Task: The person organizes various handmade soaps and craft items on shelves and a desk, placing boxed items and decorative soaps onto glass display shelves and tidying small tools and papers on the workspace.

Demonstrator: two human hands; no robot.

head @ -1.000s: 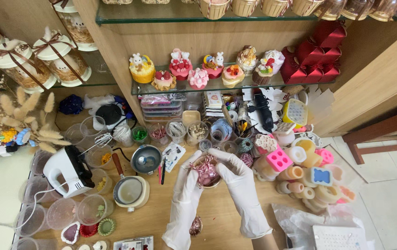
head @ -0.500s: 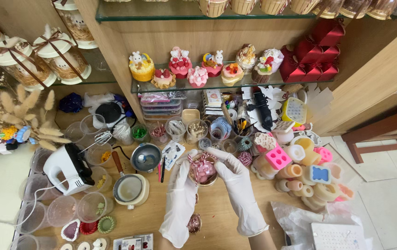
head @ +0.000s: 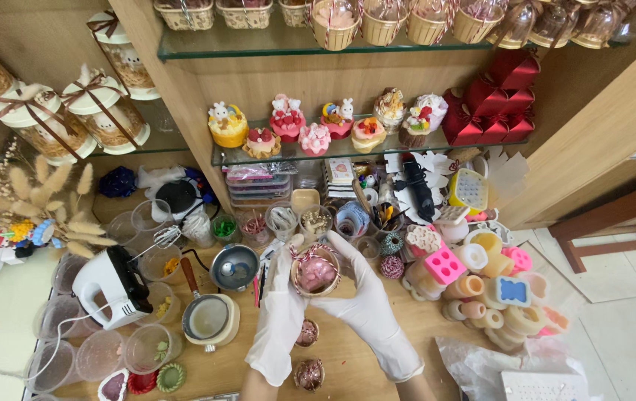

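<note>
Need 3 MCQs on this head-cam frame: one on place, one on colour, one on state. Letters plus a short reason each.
1. Where is the white hand mixer?
A. on the glass shelf
B. on the table, to the picture's left of the hands
C. on the floor tiles

2. What colour are the gloves on both hands?
A. blue
B. black
C. white

3. How is the small wrapped basket held?
A. between both hands, above the table
B. lying alone on the table
C. by one hand only

Answers:
1 B: the mixer lies among clear plastic cups on the picture's left part of the wooden table.
2 C: the left hand and right hand both wear white gloves.
3 A: both hands close around the basket from either side, above the table.
</note>
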